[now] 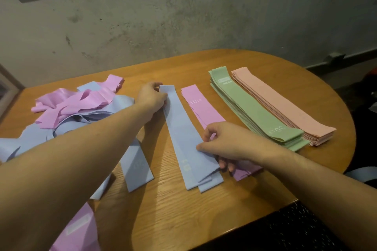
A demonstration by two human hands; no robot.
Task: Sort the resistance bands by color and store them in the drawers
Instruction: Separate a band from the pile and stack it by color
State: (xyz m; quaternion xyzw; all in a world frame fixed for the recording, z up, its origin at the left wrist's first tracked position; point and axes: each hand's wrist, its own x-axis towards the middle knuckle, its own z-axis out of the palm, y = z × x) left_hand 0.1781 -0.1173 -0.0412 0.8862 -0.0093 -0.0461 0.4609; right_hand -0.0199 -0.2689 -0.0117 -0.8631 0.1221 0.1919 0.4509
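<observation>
Pinching the far end of a blue band (pixel 184 128), the left fingers (pixel 158 89) curl round its edge at about 12 o'clock on the strip, while the right fingers (pixel 201 147) nip its right edge toward 5 o'clock, thumb on top and the other fingers tucked under. Held at both ends like this, the band lies flat and straight, which looks meant to square it onto the blue bands beneath; their near ends still fan out unevenly at 6 o'clock.

The left hand (pixel 152 98) reaches in from 8 o'clock, its forearm crossing a loose blue band and the unsorted heap (pixel 77 106) of pink and blue bands at 9 o'clock on the desk (pixel 163 214). The right hand (pixel 228 142) comes in from 4 o'clock and rests over the near part of the pink pile (pixel 201 106), which sits just beside the blue one.

Further toward 2 o'clock, the green stack (pixel 255 112) and the peach stack (pixel 281 106) lie side by side, touching, thick and tidy. The piles run parallel, one colour each, presumably so each can be lifted whole later.

Sorting seems partly done: green and peach look finished, blue and pink are thin, and the heap remains. No drawers are in view.
</observation>
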